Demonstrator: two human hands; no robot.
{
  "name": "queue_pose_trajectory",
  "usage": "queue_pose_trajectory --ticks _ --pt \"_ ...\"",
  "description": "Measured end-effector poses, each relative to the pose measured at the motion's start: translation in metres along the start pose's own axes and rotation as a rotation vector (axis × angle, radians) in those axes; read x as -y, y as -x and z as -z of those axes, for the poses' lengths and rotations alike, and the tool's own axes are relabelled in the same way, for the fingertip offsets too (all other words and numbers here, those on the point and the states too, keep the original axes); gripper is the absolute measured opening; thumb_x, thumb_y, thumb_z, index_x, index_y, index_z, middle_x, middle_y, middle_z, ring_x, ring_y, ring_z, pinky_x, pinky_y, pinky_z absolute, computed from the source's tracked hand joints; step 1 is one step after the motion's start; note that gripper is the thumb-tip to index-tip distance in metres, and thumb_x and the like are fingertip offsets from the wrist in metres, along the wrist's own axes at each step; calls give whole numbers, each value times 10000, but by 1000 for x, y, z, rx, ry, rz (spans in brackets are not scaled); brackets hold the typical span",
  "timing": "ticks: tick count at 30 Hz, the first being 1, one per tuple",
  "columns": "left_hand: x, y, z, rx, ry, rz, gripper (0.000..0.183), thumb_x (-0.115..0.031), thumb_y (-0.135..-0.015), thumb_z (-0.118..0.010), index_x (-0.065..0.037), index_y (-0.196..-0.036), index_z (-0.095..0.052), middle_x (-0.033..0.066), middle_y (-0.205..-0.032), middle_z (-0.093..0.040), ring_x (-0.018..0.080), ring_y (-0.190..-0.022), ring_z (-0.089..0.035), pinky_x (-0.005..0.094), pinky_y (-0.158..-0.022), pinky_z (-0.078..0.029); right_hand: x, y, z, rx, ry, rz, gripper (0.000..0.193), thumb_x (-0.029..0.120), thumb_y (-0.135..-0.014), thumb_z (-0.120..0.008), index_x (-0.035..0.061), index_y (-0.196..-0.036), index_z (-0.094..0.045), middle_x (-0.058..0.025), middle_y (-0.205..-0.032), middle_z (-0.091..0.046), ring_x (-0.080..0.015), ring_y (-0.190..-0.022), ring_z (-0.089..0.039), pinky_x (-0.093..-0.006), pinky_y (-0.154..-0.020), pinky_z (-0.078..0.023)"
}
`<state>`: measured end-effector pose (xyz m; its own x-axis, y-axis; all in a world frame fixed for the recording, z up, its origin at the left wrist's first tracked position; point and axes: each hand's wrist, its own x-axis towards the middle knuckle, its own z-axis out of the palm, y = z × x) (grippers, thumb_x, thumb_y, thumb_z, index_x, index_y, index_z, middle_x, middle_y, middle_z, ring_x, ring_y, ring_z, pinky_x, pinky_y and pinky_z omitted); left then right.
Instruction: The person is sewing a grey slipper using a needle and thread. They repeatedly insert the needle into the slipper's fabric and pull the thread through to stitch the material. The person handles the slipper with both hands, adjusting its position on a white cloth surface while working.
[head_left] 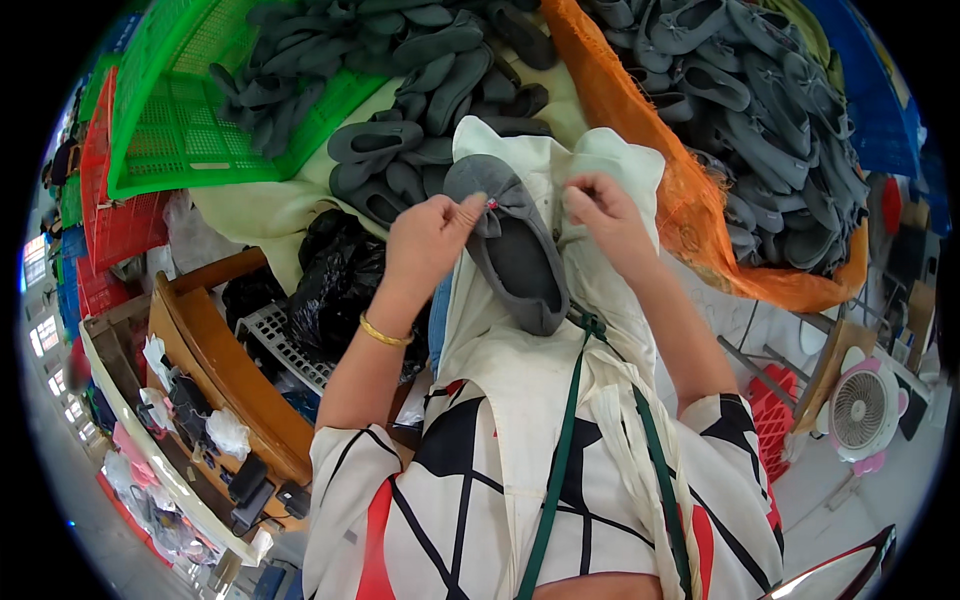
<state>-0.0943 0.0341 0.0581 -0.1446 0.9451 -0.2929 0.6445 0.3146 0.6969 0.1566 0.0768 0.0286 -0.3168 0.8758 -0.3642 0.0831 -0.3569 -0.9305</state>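
A grey slip-on shoe (515, 255) lies on the cream apron (470, 345) over my lap, toe pointing away from me. Its toe carries a gathered bow with a small red bead (491, 204). Thumb and fingers of my left hand (428, 238) are closed on the shoe at the bow, beside the bead. My right hand (608, 218) is raised to the right of the shoe, apart from it. Its fingertips are pinched together, and anything between them is too small to make out. A gold bracelet (385, 332) circles my left wrist.
Grey shoes (375, 145) spill from a green crate (180, 140) ahead on the left. More fill an orange sack (640, 130) at the right. A black plastic bag (340, 270) and wooden drawer (230, 370) stand left; a small fan (862, 410) is at the right.
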Motion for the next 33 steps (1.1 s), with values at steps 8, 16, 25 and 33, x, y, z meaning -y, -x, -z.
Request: queue_pose_trajectory --ticks 8,16,25,33 --pt "-5 9 -20 -126 174 -126 234 -90 -807 -765 -14 -803 -544 29 -754 -552 106 -656 -504 250 -592 -447 12 -22 -43 123 481 406 247 98 -846 -725 28 -1065 -636 -105 -908 -596 -259 -832 -592 -340 -732 -492" --pt "6 11 -37 -239 281 -184 177 -46 -794 -746 -44 -890 -598 91 -822 -609 275 -746 -584 375 -669 -475 4 -25 -44 120 519 531 248 58 -815 -729 51 -1055 -667 -88 -829 -542 -241 -748 -544 -336 -654 -455" --pt "14 10 -38 -272 202 -279 146 -56 -838 -749 -23 -967 -689 63 -808 -616 128 -644 -577 246 -580 -462 -1 -35 -49 148 553 570 209 47 -811 -727 60 -1016 -686 -75 -775 -500 -234 -712 -512 -332 -610 -419" --pt "16 12 -35 -34 467 1 118 -57 -873 -713 12 -963 -682 -2 -791 -633 34 -627 -533 207 -563 -436 5 -40 -44 254 610 435 169 104 -803 -712 52 -959 -674 -97 -835 -574 -285 -768 -584 -373 -667 -483"
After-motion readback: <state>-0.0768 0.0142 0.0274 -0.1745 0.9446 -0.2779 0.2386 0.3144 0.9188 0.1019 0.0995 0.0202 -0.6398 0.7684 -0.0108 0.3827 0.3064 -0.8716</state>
